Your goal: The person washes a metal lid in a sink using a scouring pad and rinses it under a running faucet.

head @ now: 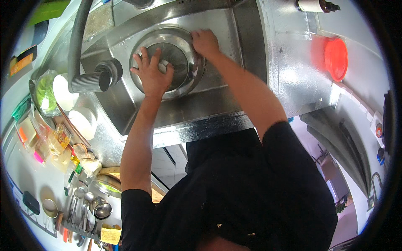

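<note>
A round stainless-steel lid or basin (196,67) lies in the metal sink (220,75); I cannot tell which it is. My left hand (154,70) is spread over its inner circle, fingers apart. Partly under that palm shows a small pale round piece (162,66), perhaps a knob. At the upper right rim, my right hand (205,42) has its fingers curled. Whether those fingers grip anything is hidden. A dark grey faucet (91,82) with a ribbed end reaches over the sink's left side, apart from my left hand.
Left of the sink stand two white bowls (82,123), a bag of leafy greens (47,92) and several food packets (59,139). A rack with ladles (80,191) is at lower left. A red round container (337,59) and a pump bottle (314,5) are on the right.
</note>
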The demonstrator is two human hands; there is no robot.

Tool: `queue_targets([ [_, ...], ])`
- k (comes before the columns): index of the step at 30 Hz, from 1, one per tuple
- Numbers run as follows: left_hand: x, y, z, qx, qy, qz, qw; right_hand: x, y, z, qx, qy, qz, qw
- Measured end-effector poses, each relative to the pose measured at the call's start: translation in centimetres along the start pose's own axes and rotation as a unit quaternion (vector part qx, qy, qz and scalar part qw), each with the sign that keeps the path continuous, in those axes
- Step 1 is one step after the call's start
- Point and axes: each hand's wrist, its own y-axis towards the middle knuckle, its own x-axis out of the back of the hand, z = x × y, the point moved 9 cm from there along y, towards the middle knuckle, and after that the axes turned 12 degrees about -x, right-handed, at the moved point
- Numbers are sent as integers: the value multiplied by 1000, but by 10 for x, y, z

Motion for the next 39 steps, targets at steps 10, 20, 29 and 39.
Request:
queue_targets([
  [10,2,1,2,-18,12,18,1000,7,0,-17,-22,92,-28,995],
  [20,6,-1,5,-13,0,-2,1000,-54,-74,-79,-221,197,68,953],
  [29,7,-5,15,1,10,-5,1000,-32,-95,-58,-238,268,58,932],
  [39,9,-4,16,-16,4,-28,999,25,-58,34,19,262,-143,954],
])
